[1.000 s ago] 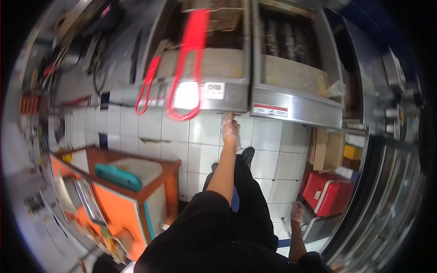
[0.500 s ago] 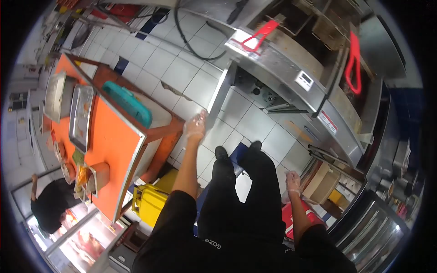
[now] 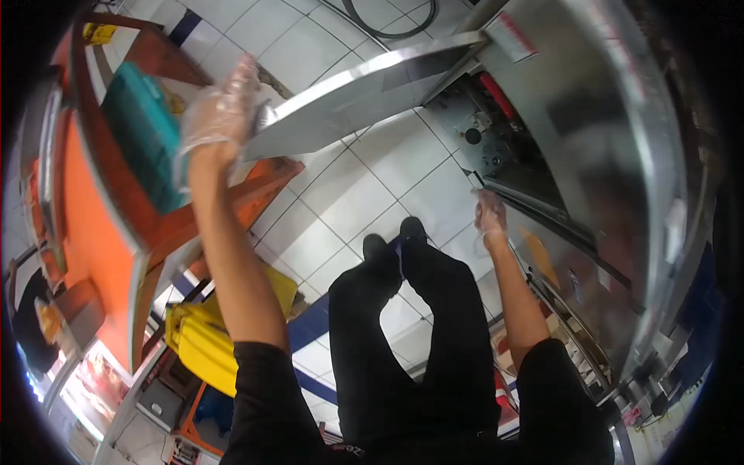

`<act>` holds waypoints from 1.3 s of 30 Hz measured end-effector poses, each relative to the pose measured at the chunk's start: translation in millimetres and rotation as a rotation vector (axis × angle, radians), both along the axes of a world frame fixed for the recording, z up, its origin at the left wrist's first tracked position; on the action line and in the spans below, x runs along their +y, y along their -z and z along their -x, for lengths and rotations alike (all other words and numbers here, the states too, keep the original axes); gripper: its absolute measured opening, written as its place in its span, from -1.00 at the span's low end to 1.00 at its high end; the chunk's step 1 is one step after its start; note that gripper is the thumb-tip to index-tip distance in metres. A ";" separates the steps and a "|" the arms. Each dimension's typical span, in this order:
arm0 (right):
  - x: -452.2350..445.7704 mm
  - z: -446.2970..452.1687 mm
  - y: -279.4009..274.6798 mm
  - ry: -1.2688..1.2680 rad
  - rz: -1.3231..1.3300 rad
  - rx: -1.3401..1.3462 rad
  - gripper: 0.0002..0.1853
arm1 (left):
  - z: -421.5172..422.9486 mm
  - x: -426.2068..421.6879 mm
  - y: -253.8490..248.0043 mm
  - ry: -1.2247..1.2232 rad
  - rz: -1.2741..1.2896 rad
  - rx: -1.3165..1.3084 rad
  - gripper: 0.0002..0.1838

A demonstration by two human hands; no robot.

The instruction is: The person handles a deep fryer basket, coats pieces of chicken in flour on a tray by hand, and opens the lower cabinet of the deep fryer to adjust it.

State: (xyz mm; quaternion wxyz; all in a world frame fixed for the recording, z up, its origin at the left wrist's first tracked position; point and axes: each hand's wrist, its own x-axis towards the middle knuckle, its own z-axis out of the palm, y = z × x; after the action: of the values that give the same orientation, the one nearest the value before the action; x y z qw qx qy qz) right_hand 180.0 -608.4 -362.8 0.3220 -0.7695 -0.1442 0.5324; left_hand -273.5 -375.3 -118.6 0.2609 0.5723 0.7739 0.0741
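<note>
My left hand (image 3: 221, 116), in a clear plastic glove, is at the free edge of a swung-out metal cabinet door (image 3: 349, 108). Its fingers are stretched out and lie close together against the door's end; the exact contact is hard to see. My right hand (image 3: 490, 217), also gloved, is low by the front of the open cabinet (image 3: 492, 128), near the end of a dark rail (image 3: 535, 201). Its fingers are bent inward, and whatever they may hold is too small to make out. Round dark fittings and a red part show inside the cabinet.
An orange table (image 3: 97, 240) stands at the left, with a teal bin (image 3: 143, 136) beneath its frame. A yellow bin (image 3: 205, 341) is near my left arm. White floor tiles (image 3: 387, 167) lie around my shoes. A hose (image 3: 391, 31) curves across the top.
I have bent lower toward the cabinet, so door and fittings look larger. My left hand has moved up and left with the door's edge; my right hand has come forward to the cabinet front.
</note>
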 end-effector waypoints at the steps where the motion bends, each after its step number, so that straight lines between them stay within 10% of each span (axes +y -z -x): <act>1: 22.2 -2.6 31.5 0.123 0.029 0.028 -0.81 | -1.7 4.0 -2.9 -0.014 -0.046 -0.018 -0.15; 12: 160.5 -66.2 222.2 0.437 -0.357 0.507 -0.76 | 33.1 50.1 58.4 0.201 -0.400 -0.113 -0.15; 15: 146.3 -94.0 290.3 0.003 -0.759 0.036 -0.53 | 23.7 47.5 46.6 0.240 -0.409 -0.036 -0.11; 19: 162.6 -99.2 309.9 0.248 -0.647 0.234 -0.48 | 4.5 36.3 27.5 0.247 -0.390 0.090 -0.04; 23: 186.9 -113.1 297.9 0.286 -0.162 -0.077 -0.60 | 4.1 32.5 11.1 0.213 -0.353 0.133 0.02; 25: 196.4 -194.7 426.8 -0.542 -0.723 -1.516 -0.72 | 3.4 29.2 1.7 0.194 -0.337 0.155 0.05; 28: 210.2 -175.4 402.7 -0.424 -0.914 -1.251 -0.71 | 3.9 20.8 -5.2 0.151 -0.372 0.164 0.12; 32: 200.4 -116.2 322.3 -0.118 -0.191 -1.230 -0.58 | -3.7 3.2 -20.7 0.133 -0.343 0.192 -0.01; 35: 189.5 -100.3 300.6 -0.198 -0.312 -1.264 -0.52 | 5.7 30.6 -1.9 0.174 -0.355 0.201 -0.04; 37: 210.0 -144.8 384.2 -0.148 -0.822 -1.113 -0.52 | 9.4 35.7 -1.7 0.196 -0.399 0.234 -0.06; 38: 219.1 -165.3 422.7 -0.167 -1.055 -1.021 -0.52 | 6.7 29.3 -6.6 0.173 -0.364 0.212 -0.08; 39: 210.4 -146.1 384.7 -0.014 -0.858 -0.225 -0.58 | 4.4 25.0 -9.4 0.152 -0.328 0.189 -0.09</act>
State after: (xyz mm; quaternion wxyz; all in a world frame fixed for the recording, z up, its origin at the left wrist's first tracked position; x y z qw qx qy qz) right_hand 326.1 -398.0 -747.5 0.5911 -0.6182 -0.3916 0.3394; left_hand -277.9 -350.3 -109.1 0.0950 0.6683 0.7271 0.1253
